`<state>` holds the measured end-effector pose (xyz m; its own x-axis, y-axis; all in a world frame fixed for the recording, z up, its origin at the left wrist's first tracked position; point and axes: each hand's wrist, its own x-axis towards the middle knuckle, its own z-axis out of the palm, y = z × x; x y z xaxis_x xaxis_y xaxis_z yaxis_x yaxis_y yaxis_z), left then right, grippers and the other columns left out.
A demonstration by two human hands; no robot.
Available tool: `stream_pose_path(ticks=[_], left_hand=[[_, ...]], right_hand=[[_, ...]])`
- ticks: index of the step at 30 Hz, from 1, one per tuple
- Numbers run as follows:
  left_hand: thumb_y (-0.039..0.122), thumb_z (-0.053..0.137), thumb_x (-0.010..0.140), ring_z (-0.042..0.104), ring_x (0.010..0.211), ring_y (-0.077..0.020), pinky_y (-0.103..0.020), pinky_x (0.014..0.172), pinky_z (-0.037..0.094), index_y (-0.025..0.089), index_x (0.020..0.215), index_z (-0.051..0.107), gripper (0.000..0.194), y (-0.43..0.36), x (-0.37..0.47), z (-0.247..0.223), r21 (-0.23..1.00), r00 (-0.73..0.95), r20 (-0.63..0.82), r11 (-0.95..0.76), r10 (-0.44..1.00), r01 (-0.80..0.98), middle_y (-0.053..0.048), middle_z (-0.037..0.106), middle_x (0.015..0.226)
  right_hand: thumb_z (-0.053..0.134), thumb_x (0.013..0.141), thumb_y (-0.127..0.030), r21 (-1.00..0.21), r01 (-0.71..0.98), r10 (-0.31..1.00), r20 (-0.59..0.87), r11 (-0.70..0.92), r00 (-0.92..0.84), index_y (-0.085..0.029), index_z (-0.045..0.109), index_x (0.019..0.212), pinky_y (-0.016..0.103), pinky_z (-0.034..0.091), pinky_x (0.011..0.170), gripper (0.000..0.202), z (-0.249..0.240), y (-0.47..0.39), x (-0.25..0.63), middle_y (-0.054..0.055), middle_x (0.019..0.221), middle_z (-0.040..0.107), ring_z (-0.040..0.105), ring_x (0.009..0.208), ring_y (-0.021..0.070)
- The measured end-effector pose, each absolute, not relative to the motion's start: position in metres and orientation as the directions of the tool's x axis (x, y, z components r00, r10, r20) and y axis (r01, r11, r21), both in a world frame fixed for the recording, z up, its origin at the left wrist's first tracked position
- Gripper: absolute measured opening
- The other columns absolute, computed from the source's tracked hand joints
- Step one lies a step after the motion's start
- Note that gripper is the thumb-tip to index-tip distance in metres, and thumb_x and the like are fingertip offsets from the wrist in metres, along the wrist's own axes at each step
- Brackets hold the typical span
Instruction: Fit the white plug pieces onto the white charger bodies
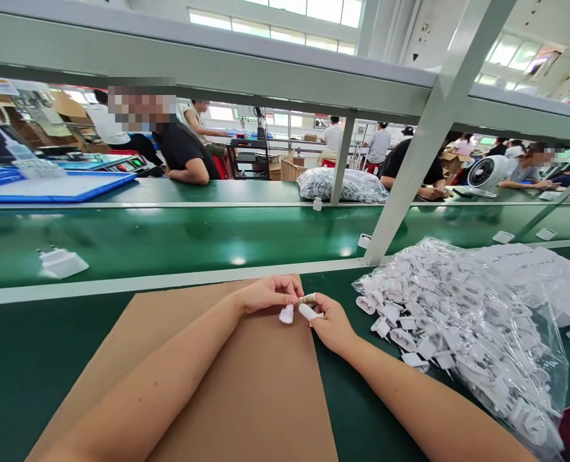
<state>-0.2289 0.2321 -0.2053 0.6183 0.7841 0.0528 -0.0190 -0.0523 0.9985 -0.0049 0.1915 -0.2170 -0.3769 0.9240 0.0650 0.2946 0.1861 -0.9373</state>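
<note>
Two bare forearms, the left (169, 378) and the right (410, 394), come in nearest the camera, cut off by the bottom edge. The left lies across a brown cardboard sheet (266, 391) on a dark green table (20, 366); it hides part of the sheet, whose near end is also cut off. The hands meet at the cardboard's far right corner. The left hand (264, 295) has its fingers curled, tips close to the thumb. Just below that thumb tip, over the cardboard, shows a small white piece (286, 314); its contact with the fingers is hidden, so I cannot tell whether they grip it. The right hand (334, 326), at the cardboard's right edge, has covered thumb and forefinger, a narrow gap between them; the forefinger reaches the left fingertips. Whatever is between the tips is too small to make out.

Right of the cardboard, a clear bag (458, 314) spills white plastic parts, blurred by glare and folds. Beyond the cardboard's far edge runs a shiny green belt (208, 237), with a white plug (63, 263) on it, left of the sheet. Farther beyond the cardboard, a person in a black shirt (183, 151) leans on an arm, face blurred.
</note>
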Motion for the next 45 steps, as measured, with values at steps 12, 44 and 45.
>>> stream_pose_path(ticks=[12,44,45], left_hand=[[0.05,0.087,0.082,0.059,0.091,-0.0181,-0.031,0.081,0.051,0.014,0.074,0.071,0.04,0.231,-0.228,-0.202,0.997,0.618,0.061,-0.074,0.784,-0.005,-0.009,0.062,0.107],[0.065,0.084,0.077,0.066,0.094,-0.0211,-0.035,0.087,0.054,0.018,0.091,0.077,0.049,0.228,-0.22,-0.206,0.996,0.382,-0.085,0.079,0.92,0.03,-0.01,0.07,0.114],[0.066,0.085,0.075,0.067,0.096,-0.0227,-0.036,0.088,0.055,0.018,0.091,0.077,0.051,0.231,-0.219,-0.205,0.994,0.362,-0.11,0.096,0.925,0.059,-0.012,0.072,0.112]], right_hand=[[0.066,0.084,-0.028,-0.915,0.339,0.916,0.075,0.22,-0.394,-0.021,0.076,0.1,0.026,0.037,0.062,0.021,-0.215,0.189,-0.005,-0.002,0.074,0.065,0.051,0.064,0.013],[0.068,0.068,-0.011,-0.865,0.436,0.912,0.055,0.247,-0.407,-0.022,0.07,0.095,0.024,0.039,0.061,0.029,-0.208,0.183,-0.006,-0.004,0.079,0.065,0.055,0.067,0.0128],[0.071,0.069,-0.015,-0.827,0.472,0.894,0.08,0.306,-0.44,-0.021,0.069,0.093,0.025,0.039,0.061,0.025,-0.205,0.179,-0.005,-0.003,0.081,0.065,0.056,0.068,0.0135]])
